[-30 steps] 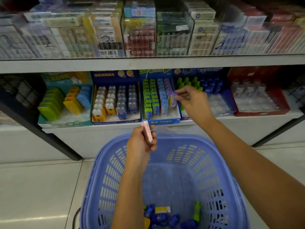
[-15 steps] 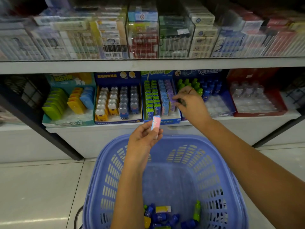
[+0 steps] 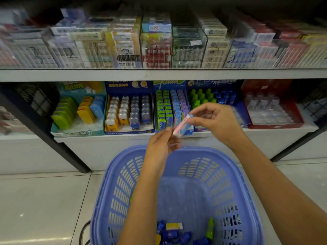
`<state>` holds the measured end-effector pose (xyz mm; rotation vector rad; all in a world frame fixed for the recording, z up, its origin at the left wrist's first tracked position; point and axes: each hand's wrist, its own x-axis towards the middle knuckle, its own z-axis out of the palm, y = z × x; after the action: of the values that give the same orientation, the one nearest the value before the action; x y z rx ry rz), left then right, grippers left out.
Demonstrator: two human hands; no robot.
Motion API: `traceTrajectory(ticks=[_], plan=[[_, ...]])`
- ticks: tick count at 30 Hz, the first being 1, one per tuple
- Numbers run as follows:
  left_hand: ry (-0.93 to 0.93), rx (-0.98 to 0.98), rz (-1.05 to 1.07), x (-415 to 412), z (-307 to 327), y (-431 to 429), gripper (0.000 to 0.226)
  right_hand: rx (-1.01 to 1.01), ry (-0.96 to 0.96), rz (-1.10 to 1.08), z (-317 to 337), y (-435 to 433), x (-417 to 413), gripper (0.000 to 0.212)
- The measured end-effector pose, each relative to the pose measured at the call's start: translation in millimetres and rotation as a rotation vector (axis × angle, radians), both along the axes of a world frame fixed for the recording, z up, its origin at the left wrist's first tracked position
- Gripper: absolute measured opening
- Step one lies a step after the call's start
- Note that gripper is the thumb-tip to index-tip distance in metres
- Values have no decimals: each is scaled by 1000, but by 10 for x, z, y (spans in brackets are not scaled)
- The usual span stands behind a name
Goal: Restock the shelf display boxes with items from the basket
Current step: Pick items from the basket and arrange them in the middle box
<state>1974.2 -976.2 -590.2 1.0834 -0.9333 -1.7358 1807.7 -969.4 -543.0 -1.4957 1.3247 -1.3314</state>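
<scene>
A small pink and blue packet (image 3: pixel 181 125) hangs above the blue plastic basket (image 3: pixel 113 183), in front of the lower shelf. My left hand (image 3: pixel 161 145) pinches its lower end and my right hand (image 3: pixel 215 119) pinches its upper end. Behind it stands the blue display box (image 3: pixel 187 132) with rows of green, blue and purple packets. In the basket's bottom lie several blue items, a yellow-and-white packet (image 3: pixel 174 226) and a green bottle (image 3: pixel 210 228).
Other display boxes line the lower shelf: teal (image 3: pixel 77 133) at left, blue with bear-shaped items (image 3: pixel 129 132), a blue one with green and blue bottles (image 3: pixel 212 98), red (image 3: pixel 276 125) at right. Clear cases of packs fill the upper shelf (image 3: pixel 159 75). Tiled floor lies left.
My right hand came back from the display box and took the upper end of the packet. My left hand lifted the packet up and to the right.
</scene>
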Motion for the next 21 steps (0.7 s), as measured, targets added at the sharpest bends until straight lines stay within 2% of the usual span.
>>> traceTrajectory(ticks=[2,3,5,7,12,16,21], plan=[[-582,-370,17,-18,-105,-48,29,-35,154,-143,-23,-131,-45,17],[-797,-522,-40,-20,-152,-61,33,-31,254,-174,-52,-197,-47,15],[-993,-670,-151,-34,-255,-75,45,-10,475,-179,-134,-316,-15,15],[-1092,-744,-186,-41,-325,-76,53,1,610,-146,-210,-399,27,21],[-1158,-791,-202,-25,-367,-105,58,30,615,-117,-218,-471,30,20],[-1166,-794,-225,-32,-363,-86,60,68,738,-47,-246,-470,57,18],[-1173,-810,-220,-31,-357,-87,60,107,690,-106,-265,-522,114,23]])
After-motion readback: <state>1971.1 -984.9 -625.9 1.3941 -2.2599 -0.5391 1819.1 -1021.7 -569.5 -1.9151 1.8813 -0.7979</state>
